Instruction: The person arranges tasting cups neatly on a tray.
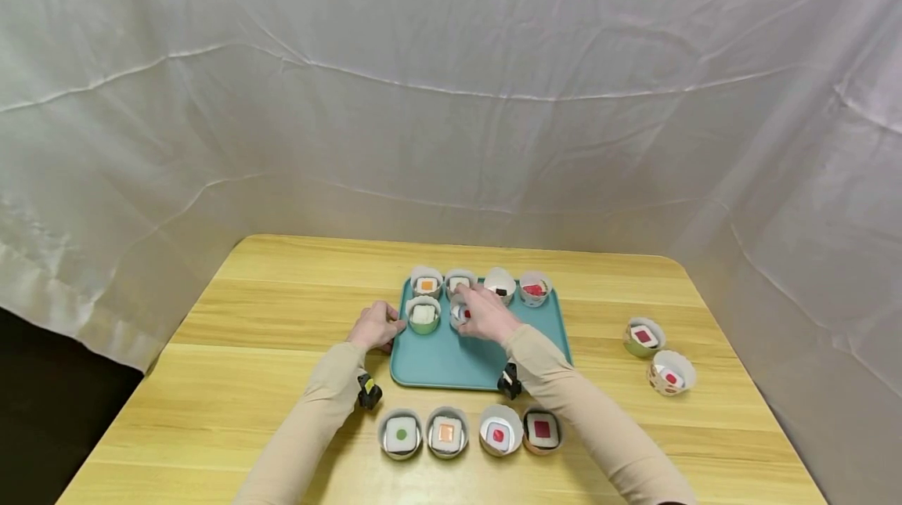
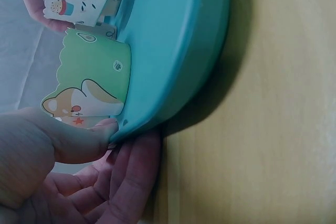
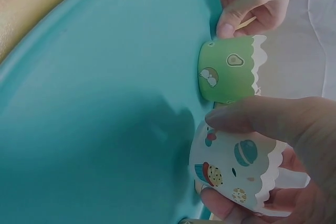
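Note:
My left hand (image 1: 377,325) grips the left edge of a teal tray (image 1: 437,364); in the left wrist view the thumb lies on the rim and the fingers curl beneath. My right hand (image 1: 489,315) holds a white paper baking cup (image 3: 236,156) printed with cupcakes, thumb on the near side and fingers round the far side. The cup stands close over the tray, with a small red-centred piece inside. Beside it, a green paper cup (image 1: 423,319) with a plain white piece sits near the left hand.
Paper cups line the tray's far edge, including one with an orange-centred piece (image 1: 427,285) and one with red filling (image 1: 534,290). Several more stand before the tray, such as one with a green-dotted piece (image 1: 401,434). Two cups (image 1: 643,336) stand at the table's right.

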`<state>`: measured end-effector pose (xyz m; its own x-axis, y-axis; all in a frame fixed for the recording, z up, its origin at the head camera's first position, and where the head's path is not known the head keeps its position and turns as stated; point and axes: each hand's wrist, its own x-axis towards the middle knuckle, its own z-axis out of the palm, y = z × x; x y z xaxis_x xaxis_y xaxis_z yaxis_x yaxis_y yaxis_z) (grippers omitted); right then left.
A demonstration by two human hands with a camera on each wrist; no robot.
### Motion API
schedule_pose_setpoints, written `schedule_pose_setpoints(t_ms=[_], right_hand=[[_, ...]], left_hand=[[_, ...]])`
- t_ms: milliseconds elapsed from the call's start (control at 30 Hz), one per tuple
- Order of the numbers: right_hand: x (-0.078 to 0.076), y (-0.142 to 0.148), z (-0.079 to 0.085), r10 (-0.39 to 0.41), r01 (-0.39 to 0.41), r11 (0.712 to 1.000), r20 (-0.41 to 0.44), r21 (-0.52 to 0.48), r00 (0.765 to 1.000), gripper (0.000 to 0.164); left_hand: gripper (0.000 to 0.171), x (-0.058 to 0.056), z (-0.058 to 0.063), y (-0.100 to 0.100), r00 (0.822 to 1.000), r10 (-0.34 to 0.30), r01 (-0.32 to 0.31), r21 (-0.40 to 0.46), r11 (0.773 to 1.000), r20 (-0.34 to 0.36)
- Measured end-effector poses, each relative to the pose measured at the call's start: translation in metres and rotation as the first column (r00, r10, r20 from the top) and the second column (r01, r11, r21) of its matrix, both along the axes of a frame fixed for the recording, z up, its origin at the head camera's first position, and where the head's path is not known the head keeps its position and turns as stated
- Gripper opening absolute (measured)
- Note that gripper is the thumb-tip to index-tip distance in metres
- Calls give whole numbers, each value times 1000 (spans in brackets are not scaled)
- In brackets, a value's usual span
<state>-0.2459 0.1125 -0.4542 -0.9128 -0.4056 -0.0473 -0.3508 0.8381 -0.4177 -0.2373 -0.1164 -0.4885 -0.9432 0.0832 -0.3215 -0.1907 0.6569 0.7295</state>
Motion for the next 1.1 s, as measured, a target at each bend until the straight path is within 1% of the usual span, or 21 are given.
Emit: schedule_pose_setpoints(t_ms=[433, 833, 1100], right_hand=[[0, 0, 1, 3, -3, 1000, 37, 10, 999, 65], [-1, -2, 0, 22, -22, 1000, 24, 19, 999, 65], [-1, -2, -2, 43, -43, 999, -10, 24, 999, 64]], left_hand=[[27, -1, -1, 0, 1000, -1, 1, 1, 1000, 0], [28, -1, 0, 0, 1000, -2, 2, -12, 1000, 1], [28, -1, -1, -1, 1000, -2, 2, -4, 1000, 4]])
